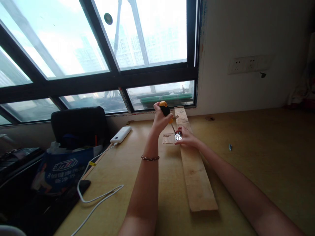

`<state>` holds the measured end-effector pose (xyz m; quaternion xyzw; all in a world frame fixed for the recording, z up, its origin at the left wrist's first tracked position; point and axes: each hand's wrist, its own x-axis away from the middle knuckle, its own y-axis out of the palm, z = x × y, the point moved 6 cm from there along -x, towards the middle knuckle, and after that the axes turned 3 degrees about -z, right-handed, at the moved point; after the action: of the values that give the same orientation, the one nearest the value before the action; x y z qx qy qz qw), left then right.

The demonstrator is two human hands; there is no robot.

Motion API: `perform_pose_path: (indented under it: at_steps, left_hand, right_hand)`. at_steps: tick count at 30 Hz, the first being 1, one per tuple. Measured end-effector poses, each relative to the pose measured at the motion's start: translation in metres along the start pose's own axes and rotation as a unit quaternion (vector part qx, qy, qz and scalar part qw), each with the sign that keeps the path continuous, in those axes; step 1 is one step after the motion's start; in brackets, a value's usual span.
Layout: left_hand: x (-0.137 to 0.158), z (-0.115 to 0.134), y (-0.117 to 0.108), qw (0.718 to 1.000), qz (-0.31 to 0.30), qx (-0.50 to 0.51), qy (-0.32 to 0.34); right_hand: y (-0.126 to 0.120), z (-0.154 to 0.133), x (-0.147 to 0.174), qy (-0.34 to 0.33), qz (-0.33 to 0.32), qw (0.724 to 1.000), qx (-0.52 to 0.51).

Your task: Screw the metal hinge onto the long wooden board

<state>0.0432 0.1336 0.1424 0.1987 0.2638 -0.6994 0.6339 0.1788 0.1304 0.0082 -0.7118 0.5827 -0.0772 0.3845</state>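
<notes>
My left hand [160, 120] is wrapped round the yellow and black handle of a screwdriver [164, 108]. The screwdriver tilts, its shaft running down to a shiny metal hinge [178, 137]. The fingers of my right hand [187, 137] grip the hinge at its edges and rest against a long wooden board [197, 178]. Beneath the hinge, a short piece of wood [168, 138] sticks out to the left of the board. Whether the tip sits in a screw is too small to make out.
A couple of screws [230, 147] lie on the table [246, 183] to the right. At the left edge is a white power bank [121, 134] with a white cable [98, 198]. Beyond that edge stand a black chair [77, 126] and a blue bag [65, 168]. Windows and a wall bound the back.
</notes>
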Motion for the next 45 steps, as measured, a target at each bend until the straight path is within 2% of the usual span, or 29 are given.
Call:
perform_pose_path:
  at_steps: [4, 11, 17, 24, 30, 39, 43, 45]
  left_hand:
    - [-0.001, -0.008, -0.001, 0.998, 0.055, -0.018, -0.03]
    - [-0.001, -0.012, -0.004, 0.996, 0.066, -0.024, -0.049]
    - [0.0, -0.007, 0.007, 0.995, -0.026, 0.085, -0.048]
    - [-0.002, -0.004, 0.003, 0.997, -0.059, 0.02, -0.038]
    - [-0.002, -0.006, 0.014, 0.992, -0.095, 0.069, -0.044]
    - [0.005, -0.006, 0.026, 0.993, -0.081, 0.062, -0.06]
    - [0.003, -0.013, 0.023, 0.996, -0.042, 0.043, -0.071]
    - [0.002, -0.017, 0.017, 0.997, -0.019, 0.002, -0.072]
  right_hand:
    - [0.0, 0.0, 0.0, 0.006, 0.0, 1.0, 0.001]
    - [0.0, 0.0, 0.0, 0.008, -0.001, 1.0, 0.001]
    - [0.0, 0.0, 0.0, 0.006, 0.004, 1.0, 0.015]
    - [0.001, 0.002, 0.0, 0.009, 0.01, 1.0, 0.004]
    - [0.001, 0.005, 0.0, 0.009, 0.014, 1.0, -0.018]
    - [-0.001, 0.0, 0.002, 0.005, 0.011, 1.0, -0.017]
    - [-0.001, -0.001, 0.002, 0.006, 0.012, 1.0, -0.016]
    - [-0.001, 0.0, 0.002, 0.005, 0.015, 1.0, -0.013]
